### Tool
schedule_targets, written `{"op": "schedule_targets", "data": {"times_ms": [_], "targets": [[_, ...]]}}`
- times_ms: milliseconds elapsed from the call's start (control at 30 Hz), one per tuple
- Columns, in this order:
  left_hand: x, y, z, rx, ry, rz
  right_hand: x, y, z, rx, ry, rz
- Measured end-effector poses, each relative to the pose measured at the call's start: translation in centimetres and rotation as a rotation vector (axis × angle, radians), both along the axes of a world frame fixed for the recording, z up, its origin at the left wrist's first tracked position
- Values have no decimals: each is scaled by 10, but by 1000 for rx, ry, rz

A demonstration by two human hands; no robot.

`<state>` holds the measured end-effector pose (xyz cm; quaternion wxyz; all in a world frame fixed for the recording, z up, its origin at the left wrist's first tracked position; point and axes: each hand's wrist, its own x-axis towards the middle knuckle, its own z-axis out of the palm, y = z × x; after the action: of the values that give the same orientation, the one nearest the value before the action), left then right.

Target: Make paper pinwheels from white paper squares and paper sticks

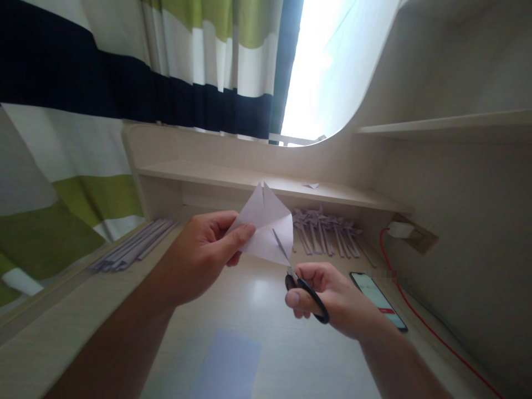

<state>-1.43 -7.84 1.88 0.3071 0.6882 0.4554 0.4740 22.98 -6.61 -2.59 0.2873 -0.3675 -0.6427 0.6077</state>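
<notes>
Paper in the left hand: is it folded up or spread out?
Spread out: the paper shows a broad face, lightly creased, with a slit parting its top corner.

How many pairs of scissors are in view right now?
1. The scissors are in the right hand, one blade showing in front of the paper that the left hand holds. No others show, though something could be hidden behind the hands.

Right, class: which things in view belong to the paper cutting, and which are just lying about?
In hand or probably part of it:
white paper, in the left hand
scissors, in the right hand
pale sticks
paper pinwheels

Apparently unrelated:
phone
white plug
red cable
</notes>
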Motion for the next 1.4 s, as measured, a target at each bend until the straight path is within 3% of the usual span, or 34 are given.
{"op": "schedule_targets", "data": {"times_ms": [1133,1400], "targets": [[1,-3,5,-27,-1,27,4,2,-4,54,-37,-63],[-5,3,3,-5,-37,77,7,2,2,24,-191,48]]}}
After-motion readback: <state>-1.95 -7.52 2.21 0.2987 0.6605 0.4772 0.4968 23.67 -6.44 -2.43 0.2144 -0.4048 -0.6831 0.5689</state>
